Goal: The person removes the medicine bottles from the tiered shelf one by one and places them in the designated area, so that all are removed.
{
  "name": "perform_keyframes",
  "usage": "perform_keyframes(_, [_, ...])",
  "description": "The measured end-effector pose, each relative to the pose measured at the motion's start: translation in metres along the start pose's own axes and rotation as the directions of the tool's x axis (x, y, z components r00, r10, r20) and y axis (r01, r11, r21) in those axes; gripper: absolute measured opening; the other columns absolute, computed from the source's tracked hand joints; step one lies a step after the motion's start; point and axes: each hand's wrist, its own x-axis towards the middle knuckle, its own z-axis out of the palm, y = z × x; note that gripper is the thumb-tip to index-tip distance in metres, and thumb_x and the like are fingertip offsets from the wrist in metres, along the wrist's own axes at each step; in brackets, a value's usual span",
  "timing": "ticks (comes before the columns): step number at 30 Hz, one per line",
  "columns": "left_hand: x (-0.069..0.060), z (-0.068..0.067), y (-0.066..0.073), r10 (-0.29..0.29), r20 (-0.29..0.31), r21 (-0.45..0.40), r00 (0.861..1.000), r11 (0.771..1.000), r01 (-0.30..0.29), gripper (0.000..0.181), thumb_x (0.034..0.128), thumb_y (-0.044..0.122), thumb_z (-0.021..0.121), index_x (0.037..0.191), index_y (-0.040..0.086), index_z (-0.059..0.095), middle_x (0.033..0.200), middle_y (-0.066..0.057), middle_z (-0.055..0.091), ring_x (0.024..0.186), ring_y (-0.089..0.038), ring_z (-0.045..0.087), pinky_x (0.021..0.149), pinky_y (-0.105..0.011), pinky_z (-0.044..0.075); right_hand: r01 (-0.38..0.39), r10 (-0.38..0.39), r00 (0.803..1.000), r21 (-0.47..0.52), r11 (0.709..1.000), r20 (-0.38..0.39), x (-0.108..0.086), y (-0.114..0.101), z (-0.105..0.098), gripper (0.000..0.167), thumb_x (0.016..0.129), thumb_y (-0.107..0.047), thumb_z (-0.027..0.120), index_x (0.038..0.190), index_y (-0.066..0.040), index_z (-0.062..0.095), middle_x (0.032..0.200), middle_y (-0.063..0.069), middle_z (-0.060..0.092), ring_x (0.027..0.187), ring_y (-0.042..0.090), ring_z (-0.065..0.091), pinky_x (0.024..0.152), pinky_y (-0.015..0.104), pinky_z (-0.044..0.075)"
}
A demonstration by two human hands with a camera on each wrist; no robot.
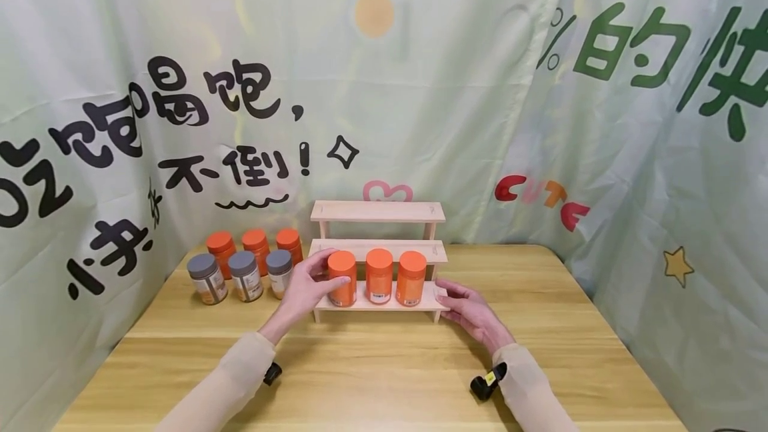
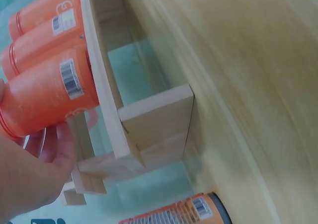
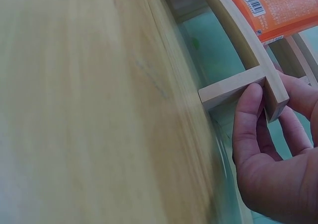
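A three-tier wooden shelf [image 1: 378, 211] stands at the back middle of the table. Three orange jars are lined up on its lowest step: a left one [image 1: 343, 285], a middle one [image 1: 379, 279] and a right one [image 1: 411, 280]. My left hand [image 1: 300, 291] grips the left jar, thumb in front and fingers behind; the left wrist view shows this jar [image 2: 47, 95] upright against its neighbour. With my right hand [image 1: 471, 315] I pinch the right end of the lowest step [image 3: 274, 92], thumb below the board beside the leg.
To the left of the shelf stand three grey-lidded jars [image 1: 245, 277] in front of three orange-lidded ones [image 1: 255, 245]. A printed cloth [image 1: 456, 119] hangs behind and beside the wooden table [image 1: 372, 379].
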Motion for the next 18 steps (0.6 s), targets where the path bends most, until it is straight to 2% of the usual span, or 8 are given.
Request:
perform_keyframes(5, [-0.001, -0.008, 0.003, 0.015, -0.010, 0.005, 1.000, 1.000, -0.015, 0.060, 0.0738, 0.033, 0.086, 0.127, 0.020, 0.062, 0.119, -0.004, 0.070, 0.106, -0.018, 0.067, 0.090, -0.029, 0.055, -0.002, 0.002, 1.000, 0.004, 1.000, 0.001, 0.000, 0.002, -0.001, 0.057, 0.091, -0.007, 0.068, 0.144, -0.003, 0.046, 0.118, 0.005, 0.061, 0.088, 0.015, 0.066, 0.075, 0.027, 0.056])
perform_keyframes(11, [-0.003, -0.022, 0.005, -0.001, -0.019, -0.001, 1.000, 1.000, 0.001, 0.060, 0.0753, 0.035, 0.085, 0.128, 0.021, 0.060, 0.120, -0.005, 0.068, 0.108, -0.018, 0.065, 0.088, -0.027, 0.055, 0.008, -0.008, 1.000, 0.008, 1.000, 0.004, 0.001, 0.001, -0.001, 0.057, 0.090, -0.007, 0.069, 0.143, -0.003, 0.048, 0.120, 0.006, 0.060, 0.088, 0.015, 0.066, 0.074, 0.026, 0.056])
perform_keyframes(18, [-0.009, -0.038, 0.004, 0.008, -0.047, -0.005, 0.999, 1.000, -0.008, 0.057, 0.0779, 0.028, 0.084, 0.127, 0.015, 0.058, 0.123, -0.008, 0.066, 0.106, -0.011, 0.065, 0.089, -0.022, 0.053, -0.001, 0.001, 1.000, 0.006, 1.000, 0.012, 0.001, 0.002, -0.001, 0.057, 0.090, -0.007, 0.069, 0.143, -0.004, 0.047, 0.119, 0.005, 0.060, 0.088, 0.015, 0.066, 0.074, 0.026, 0.056])
